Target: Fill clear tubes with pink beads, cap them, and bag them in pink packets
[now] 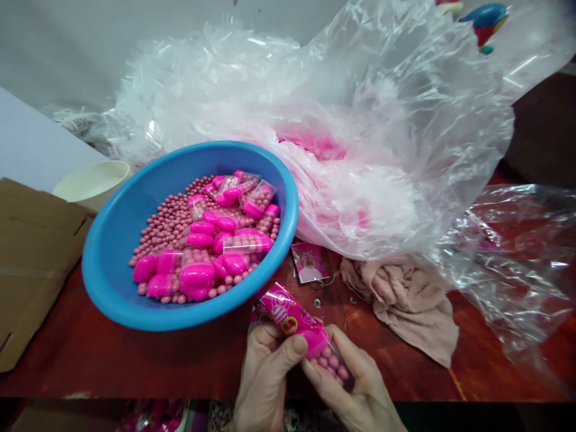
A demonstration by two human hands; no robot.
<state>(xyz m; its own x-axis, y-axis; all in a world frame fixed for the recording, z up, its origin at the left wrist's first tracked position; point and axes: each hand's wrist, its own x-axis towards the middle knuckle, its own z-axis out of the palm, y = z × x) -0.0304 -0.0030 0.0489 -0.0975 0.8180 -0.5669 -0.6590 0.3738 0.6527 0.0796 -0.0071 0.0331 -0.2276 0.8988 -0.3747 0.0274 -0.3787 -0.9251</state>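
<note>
We hold one filled tube (310, 339) between left hand (265, 375) and right hand (355, 390), both closed on it, below the bowl (112, 240). Many filled tubes (202, 264) and loose beads (166, 222) sit in that bowl, so much seems left.

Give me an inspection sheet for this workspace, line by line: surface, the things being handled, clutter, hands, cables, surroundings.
Surface: dark red wooden table, worn at the near edge.
Things in hand: clear tube of pink beads with a pink printed label, held near the table's front edge.
Bowl: blue bowl holding loose pink beads, pink caps and filled tubes.
Clutter: crumpled clear plastic bags, beige cloth, small pink printed packet, cardboard, paper cup.
Hands: left hand and right hand both grip the tube.
Cables: nothing seen.
Surroundings: pale wall behind; a colourful object at top right, too cut off to identify.
</note>
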